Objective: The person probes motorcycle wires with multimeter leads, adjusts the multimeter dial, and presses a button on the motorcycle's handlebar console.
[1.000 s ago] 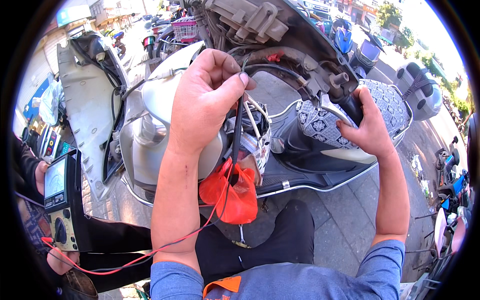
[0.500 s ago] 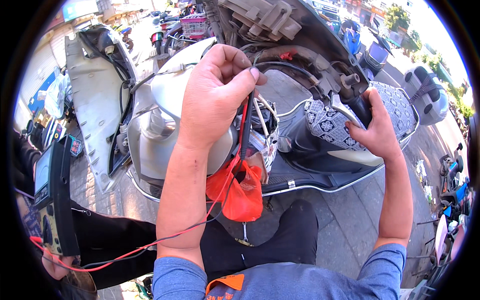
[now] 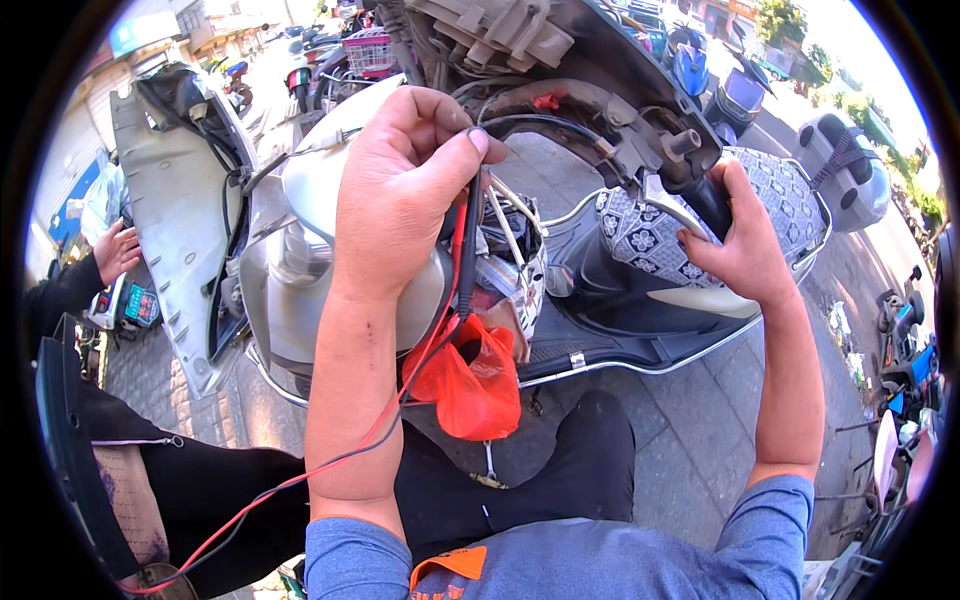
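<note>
My left hand (image 3: 405,190) is closed in a pinch on the red and black test probes (image 3: 466,250), which hang below the fingers. Their tips are hidden at the fingertips, beside thin wiring from the scooter. From the probes, red and black leads (image 3: 330,466) run over my left forearm toward the lower left. My right hand (image 3: 740,240) is wrapped round the black handlebar grip (image 3: 708,205), its thumb by the silver brake lever (image 3: 668,200). Between my arms, a red plastic bag (image 3: 480,385) hangs against the scooter.
A detached grey body panel (image 3: 170,220) with wiring stands left of the scooter. At the left edge are another person's hand (image 3: 118,252) and a dark boxy device (image 3: 65,430). The patterned seat cover (image 3: 650,235) lies right of centre. Parked scooters (image 3: 690,65) line the background.
The whole view has shifted slightly. At the left, the boxy device has turned and moved outward, its screen now out of sight, and the other person's open hand has appeared. My hands keep their holds.
</note>
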